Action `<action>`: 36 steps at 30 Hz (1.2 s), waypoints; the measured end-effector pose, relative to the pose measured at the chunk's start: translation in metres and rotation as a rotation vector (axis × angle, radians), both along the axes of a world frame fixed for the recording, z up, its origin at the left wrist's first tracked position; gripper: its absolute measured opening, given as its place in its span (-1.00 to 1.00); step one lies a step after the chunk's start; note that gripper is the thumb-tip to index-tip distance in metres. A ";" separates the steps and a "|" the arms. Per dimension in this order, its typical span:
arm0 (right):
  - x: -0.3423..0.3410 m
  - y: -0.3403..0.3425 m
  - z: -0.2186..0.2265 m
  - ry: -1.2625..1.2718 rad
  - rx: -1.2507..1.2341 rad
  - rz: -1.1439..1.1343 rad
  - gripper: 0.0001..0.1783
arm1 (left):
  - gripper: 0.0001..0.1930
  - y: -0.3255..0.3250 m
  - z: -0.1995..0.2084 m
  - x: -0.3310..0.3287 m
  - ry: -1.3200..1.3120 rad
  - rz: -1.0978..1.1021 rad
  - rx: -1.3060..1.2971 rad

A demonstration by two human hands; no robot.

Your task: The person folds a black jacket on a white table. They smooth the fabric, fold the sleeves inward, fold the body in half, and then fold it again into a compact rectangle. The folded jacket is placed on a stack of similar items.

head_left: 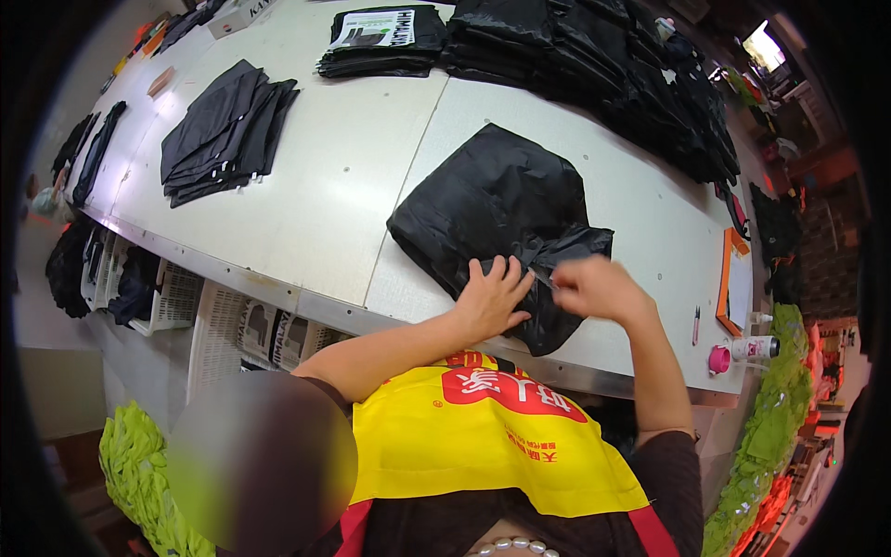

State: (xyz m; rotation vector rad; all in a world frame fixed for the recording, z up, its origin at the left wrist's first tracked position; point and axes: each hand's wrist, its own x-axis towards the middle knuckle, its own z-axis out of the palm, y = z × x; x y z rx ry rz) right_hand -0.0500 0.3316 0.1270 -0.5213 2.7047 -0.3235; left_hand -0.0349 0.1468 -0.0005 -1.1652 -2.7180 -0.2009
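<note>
A black, glossy fabric garment (492, 190) lies spread in front of me on the white table, its near part bunched and hanging slightly over the edge. My left hand (492, 299) rests on it with fingers spread, pressing the cloth down. Close by on the right, my right hand (594, 290) is closed over the bunched part. A small metallic glint shows at its fingertips, but what it grips is too small to make out.
Behind the garment are stacks of black packages (594, 56) and a labelled black stack (380, 46). Folded black garments (227, 130) lie to the left. An orange-edged tray (733, 278), a thin pink tool (696, 325) and a bottle (754, 347) stand right. White baskets (172, 297) sit below.
</note>
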 end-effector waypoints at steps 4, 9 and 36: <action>-0.043 -0.032 -0.035 0.870 -0.311 -0.391 -0.83 | -0.36 0.011 -0.004 0.001 0.054 -0.005 0.010; -0.009 -0.025 -0.157 0.589 0.011 -0.489 -0.81 | -0.33 -0.004 -0.015 0.006 0.034 -0.136 0.101; -0.116 0.015 -0.140 -0.291 -0.257 -0.619 -0.36 | -0.74 -0.074 0.006 -0.094 0.150 -0.600 -0.074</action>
